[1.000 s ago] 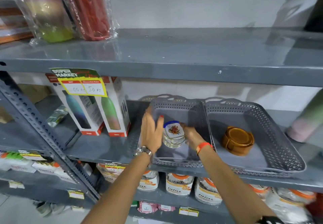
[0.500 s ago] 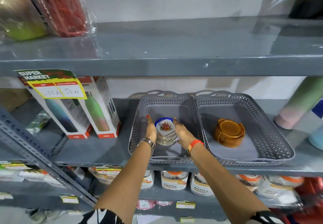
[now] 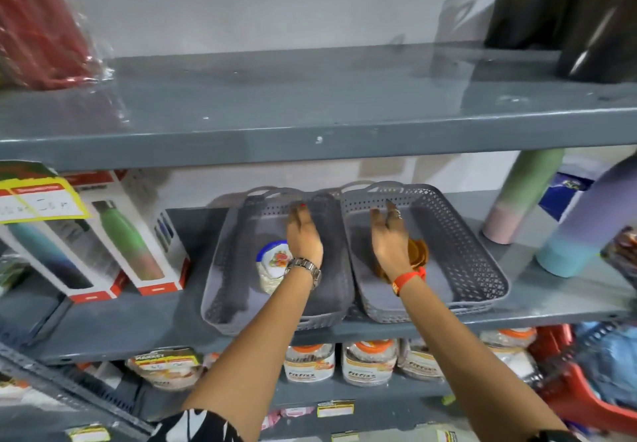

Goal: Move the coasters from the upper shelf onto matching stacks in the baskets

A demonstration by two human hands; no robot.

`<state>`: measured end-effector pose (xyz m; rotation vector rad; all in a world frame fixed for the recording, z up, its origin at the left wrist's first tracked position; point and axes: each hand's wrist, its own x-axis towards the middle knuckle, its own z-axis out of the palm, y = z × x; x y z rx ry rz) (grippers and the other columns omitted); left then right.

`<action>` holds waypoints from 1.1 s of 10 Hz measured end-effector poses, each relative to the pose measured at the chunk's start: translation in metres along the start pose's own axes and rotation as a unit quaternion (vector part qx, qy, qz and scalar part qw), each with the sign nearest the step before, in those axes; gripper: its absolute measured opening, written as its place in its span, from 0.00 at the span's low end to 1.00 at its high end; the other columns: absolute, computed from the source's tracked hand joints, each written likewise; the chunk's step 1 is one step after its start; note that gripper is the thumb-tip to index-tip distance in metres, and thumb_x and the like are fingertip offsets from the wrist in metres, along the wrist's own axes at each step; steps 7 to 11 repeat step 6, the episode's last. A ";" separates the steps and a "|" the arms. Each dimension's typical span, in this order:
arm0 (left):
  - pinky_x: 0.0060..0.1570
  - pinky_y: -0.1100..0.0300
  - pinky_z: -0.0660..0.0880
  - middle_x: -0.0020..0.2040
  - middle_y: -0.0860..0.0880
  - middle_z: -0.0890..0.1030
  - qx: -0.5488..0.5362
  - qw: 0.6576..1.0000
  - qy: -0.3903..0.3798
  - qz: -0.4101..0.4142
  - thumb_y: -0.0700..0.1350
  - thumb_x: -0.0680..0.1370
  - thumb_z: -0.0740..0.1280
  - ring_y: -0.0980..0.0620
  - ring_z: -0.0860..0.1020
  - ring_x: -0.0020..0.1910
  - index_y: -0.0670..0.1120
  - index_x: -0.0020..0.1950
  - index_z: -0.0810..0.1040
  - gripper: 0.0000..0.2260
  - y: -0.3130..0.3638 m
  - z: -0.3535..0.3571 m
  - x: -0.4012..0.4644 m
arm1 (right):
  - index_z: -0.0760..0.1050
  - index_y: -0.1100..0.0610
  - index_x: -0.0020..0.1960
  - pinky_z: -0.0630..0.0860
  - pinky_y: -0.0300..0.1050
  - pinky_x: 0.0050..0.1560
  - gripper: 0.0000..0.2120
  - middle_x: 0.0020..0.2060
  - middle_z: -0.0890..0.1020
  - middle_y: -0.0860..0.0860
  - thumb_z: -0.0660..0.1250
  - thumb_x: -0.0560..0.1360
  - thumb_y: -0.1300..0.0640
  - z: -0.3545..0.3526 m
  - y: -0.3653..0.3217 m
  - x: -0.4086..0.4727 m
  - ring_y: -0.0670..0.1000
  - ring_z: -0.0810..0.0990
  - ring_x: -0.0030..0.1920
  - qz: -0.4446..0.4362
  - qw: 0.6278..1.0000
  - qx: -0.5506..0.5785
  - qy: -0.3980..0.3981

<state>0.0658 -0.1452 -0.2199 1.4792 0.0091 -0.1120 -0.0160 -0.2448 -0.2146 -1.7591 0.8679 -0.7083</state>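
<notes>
The white floral coasters (image 3: 274,262) sit as one stack on the floor of the left basket (image 3: 220,290), toward its near end, the top one showing a blue rim and a red flower print. Right of that stack, in the neighbouring right basket (image 3: 482,269), lies the amber-brown coaster stack (image 3: 418,255), partly hidden behind the right wrist. Keeping each pattern in its own basket is what the sorting asks for, so the two piles are set apart by the basket walls, which touch along the middle.

The left hand (image 3: 305,235) hangs just right of the floral stack, above the basket floor, fingers spread and holding nothing. The right hand (image 3: 391,238) is further right again, over the right basket and in front of the brown stack, also loose and empty. Neither touches a coaster, as far as I can tell; both palms face inward, which suits hands that have let go of something.

Above the floral stack, the upper shelf (image 3: 310,104) shows bare grey metal across its middle, with no coasters in view there. That suggests the moving is finished or nearly so.

Left of the stack stand boxed water bottles (image 3: 131,235) behind a yellow price tag (image 3: 38,197).
</notes>
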 end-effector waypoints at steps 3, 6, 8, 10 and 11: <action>0.68 0.46 0.64 0.69 0.38 0.68 0.025 0.932 -0.208 -0.295 0.69 0.76 0.47 0.40 0.69 0.66 0.41 0.70 0.65 0.36 -0.022 0.091 -0.058 | 0.63 0.64 0.72 0.61 0.53 0.72 0.28 0.72 0.66 0.62 0.51 0.81 0.44 -0.063 0.053 0.028 0.61 0.65 0.72 0.184 0.981 0.000 -0.070; 0.63 0.50 0.66 0.72 0.41 0.65 -0.011 0.916 -0.197 -0.350 0.70 0.75 0.47 0.43 0.66 0.69 0.40 0.74 0.58 0.40 -0.010 0.081 -0.072 | 0.64 0.64 0.71 0.65 0.55 0.70 0.31 0.70 0.68 0.64 0.50 0.80 0.41 -0.067 0.063 0.025 0.63 0.68 0.69 0.197 0.974 -0.049 -0.097; 0.63 0.50 0.66 0.72 0.41 0.65 -0.011 0.916 -0.197 -0.350 0.70 0.75 0.47 0.43 0.66 0.69 0.40 0.74 0.58 0.40 -0.010 0.081 -0.072 | 0.64 0.64 0.71 0.65 0.55 0.70 0.31 0.70 0.68 0.64 0.50 0.80 0.41 -0.067 0.063 0.025 0.63 0.68 0.69 0.197 0.974 -0.049 -0.097; 0.63 0.50 0.66 0.72 0.41 0.65 -0.011 0.916 -0.197 -0.350 0.70 0.75 0.47 0.43 0.66 0.69 0.40 0.74 0.58 0.40 -0.010 0.081 -0.072 | 0.64 0.64 0.71 0.65 0.55 0.70 0.31 0.70 0.68 0.64 0.50 0.80 0.41 -0.067 0.063 0.025 0.63 0.68 0.69 0.197 0.974 -0.049 -0.097; 0.63 0.50 0.66 0.72 0.41 0.65 -0.011 0.916 -0.197 -0.350 0.70 0.75 0.47 0.43 0.66 0.69 0.40 0.74 0.58 0.40 -0.010 0.081 -0.072 | 0.64 0.64 0.71 0.65 0.55 0.70 0.31 0.70 0.68 0.64 0.50 0.80 0.41 -0.067 0.063 0.025 0.63 0.68 0.69 0.197 0.974 -0.049 -0.097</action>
